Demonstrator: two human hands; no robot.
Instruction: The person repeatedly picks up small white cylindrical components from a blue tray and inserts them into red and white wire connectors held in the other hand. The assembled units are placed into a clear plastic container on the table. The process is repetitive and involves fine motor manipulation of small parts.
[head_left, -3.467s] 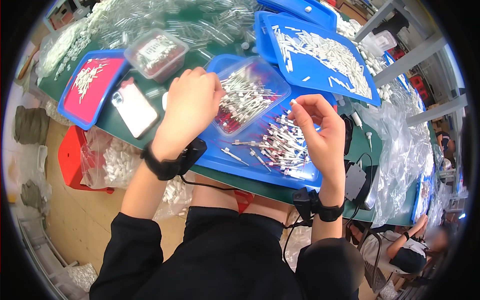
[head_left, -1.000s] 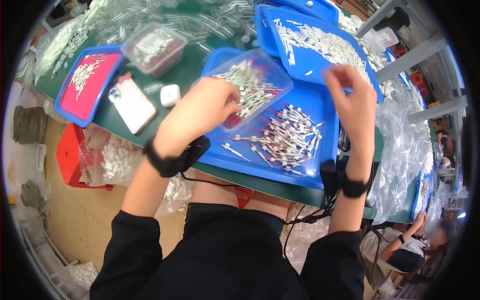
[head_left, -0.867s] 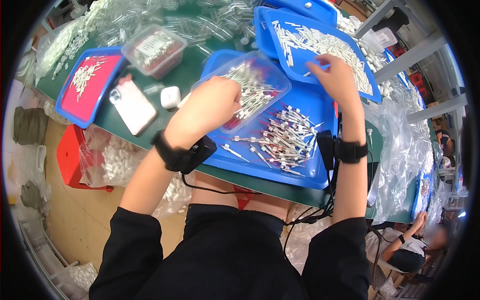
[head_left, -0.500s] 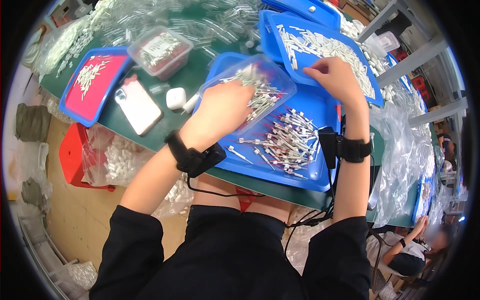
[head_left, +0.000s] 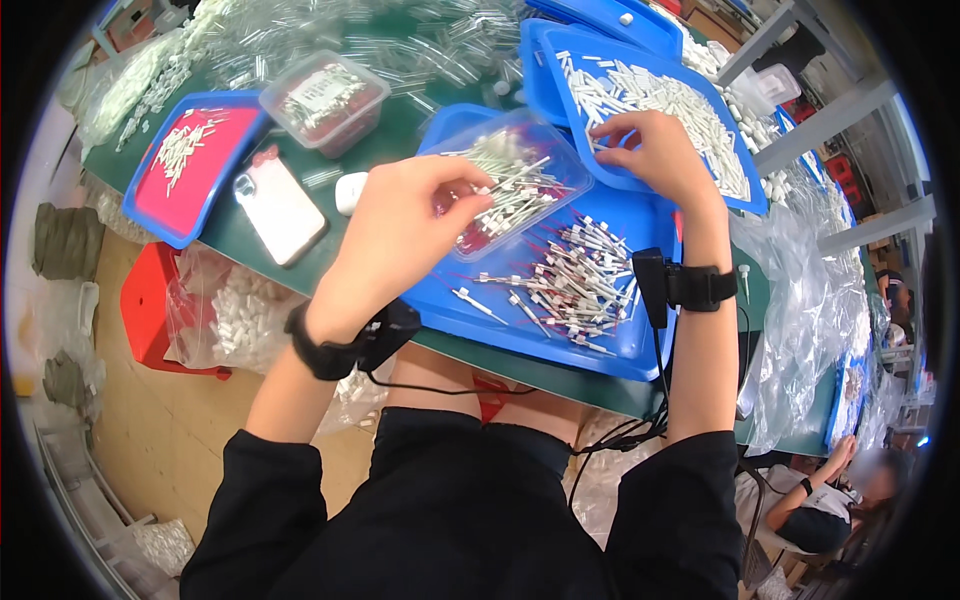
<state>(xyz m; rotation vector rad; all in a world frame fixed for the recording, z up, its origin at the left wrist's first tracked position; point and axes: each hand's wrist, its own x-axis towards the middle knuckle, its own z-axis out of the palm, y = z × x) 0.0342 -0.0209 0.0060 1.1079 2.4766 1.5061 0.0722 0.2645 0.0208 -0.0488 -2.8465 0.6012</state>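
My left hand [head_left: 400,220] is closed in a pinch over a clear plastic box [head_left: 555,205], with a thin white stick [head_left: 522,172] at its fingertips. Many similar thin sticks, some with red wire-like ends, fill the box. My right hand [head_left: 665,155] reaches over the left rim of a blue tray [head_left: 745,165] of short white tubes [head_left: 655,92]. Its thumb and forefinger curl together around what looks like one small white tube, mostly hidden. Below the box, a larger blue tray [head_left: 430,305] holds a pile of white pieces on thin sticks [head_left: 585,285].
On the green table lie a phone [head_left: 280,212], a white case [head_left: 350,192], a lidded clear box [head_left: 328,105] and a pink-lined blue tray [head_left: 152,215]. Loose clear tubes [head_left: 450,45] spread behind. A cable hangs from my wrist straps. A co-worker [head_left: 825,500] sits at right.
My left hand has drawn back from inside the clear box to the left, bringing a thin stick up. My right fingers have moved slightly left, with thumb and forefinger a little wider.
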